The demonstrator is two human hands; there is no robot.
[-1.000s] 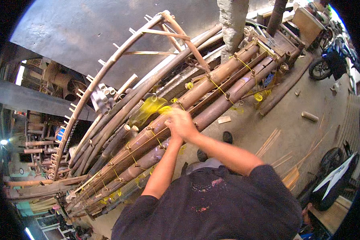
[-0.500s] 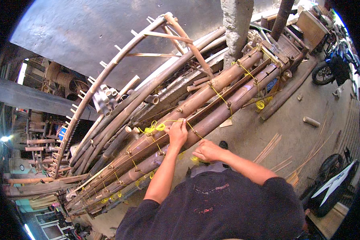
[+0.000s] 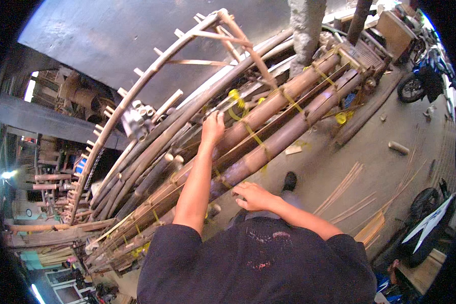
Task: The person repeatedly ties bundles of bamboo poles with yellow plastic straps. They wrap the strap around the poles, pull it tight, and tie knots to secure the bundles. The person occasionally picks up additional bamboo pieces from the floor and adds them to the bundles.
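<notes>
My left hand (image 3: 214,125) reaches over the far bamboo pole (image 3: 240,133), its blurred fingers apart from the cord. Just beyond it, a looped bundle of yellow cord (image 3: 236,99) appears above the pole, smeared by motion. From there a yellow strand crosses to the near bamboo pole (image 3: 248,164). Yellow ties run between short pegs on both poles. My right hand (image 3: 251,196) is on the near side of the near pole, palm down, fingers loosely bent and thumb apart; no held thing shows in it.
A curved bamboo frame with pegs (image 3: 159,61) rises behind the poles, beside stacked bamboo lengths (image 3: 152,152). A concrete post (image 3: 305,35) stands beyond. Thin strips (image 3: 339,187) and a short bamboo piece (image 3: 399,148) lie on the floor. Motorbikes (image 3: 423,83) are at right.
My left hand has moved forward past the far pole, and the yellow cord bundle has shifted forward and right. My right hand has loosened from a closed fist and moved slightly left.
</notes>
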